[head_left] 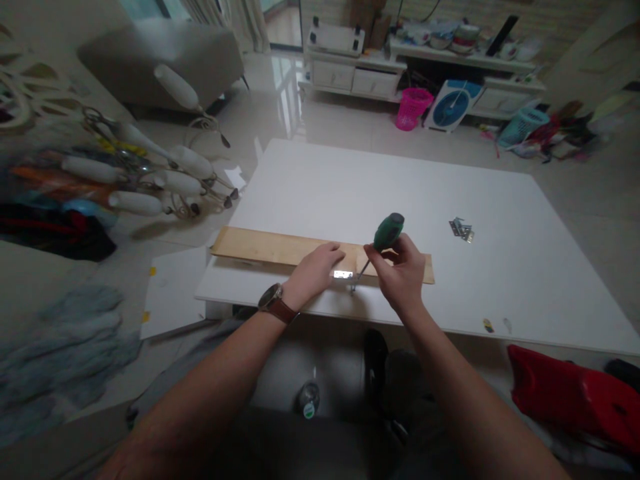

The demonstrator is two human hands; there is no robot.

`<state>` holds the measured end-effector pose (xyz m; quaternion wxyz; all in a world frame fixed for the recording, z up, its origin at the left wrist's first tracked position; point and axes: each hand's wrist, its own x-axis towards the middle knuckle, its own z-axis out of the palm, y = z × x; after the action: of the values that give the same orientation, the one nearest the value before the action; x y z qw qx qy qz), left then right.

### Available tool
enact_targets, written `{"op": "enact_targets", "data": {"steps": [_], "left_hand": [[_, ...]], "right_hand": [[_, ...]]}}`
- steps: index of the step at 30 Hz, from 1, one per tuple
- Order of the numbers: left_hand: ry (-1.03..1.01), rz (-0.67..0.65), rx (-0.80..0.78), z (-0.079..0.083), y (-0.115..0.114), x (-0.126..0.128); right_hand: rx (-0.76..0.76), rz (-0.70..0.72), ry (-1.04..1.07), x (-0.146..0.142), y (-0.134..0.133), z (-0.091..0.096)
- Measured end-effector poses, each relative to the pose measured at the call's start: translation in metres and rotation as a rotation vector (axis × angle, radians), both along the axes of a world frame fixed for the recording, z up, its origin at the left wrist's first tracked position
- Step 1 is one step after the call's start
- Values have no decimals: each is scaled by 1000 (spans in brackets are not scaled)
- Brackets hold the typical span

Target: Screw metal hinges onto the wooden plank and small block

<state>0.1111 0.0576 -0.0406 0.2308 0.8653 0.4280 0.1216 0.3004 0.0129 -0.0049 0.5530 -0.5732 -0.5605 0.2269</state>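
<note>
A long wooden board lies across the near part of a white table. My left hand, a watch on its wrist, rests on the board with curled fingers, right beside a small metal hinge at the board's near edge. My right hand is closed around a green-handled screwdriver. The screwdriver leans, and its tip points down at the hinge.
Several small metal hinges lie on the table to the right. A rack with white handles stands at the left. A red object sits low at the right. White sheets lie on the floor at the left.
</note>
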Motion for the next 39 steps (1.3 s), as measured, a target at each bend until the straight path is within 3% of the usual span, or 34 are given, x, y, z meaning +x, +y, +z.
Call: {"op": "enact_targets", "data": {"steps": [39], "left_hand": [[-7,-6,4,-2,1,0]], "right_hand": [[3,8,42,0,0,1]]}}
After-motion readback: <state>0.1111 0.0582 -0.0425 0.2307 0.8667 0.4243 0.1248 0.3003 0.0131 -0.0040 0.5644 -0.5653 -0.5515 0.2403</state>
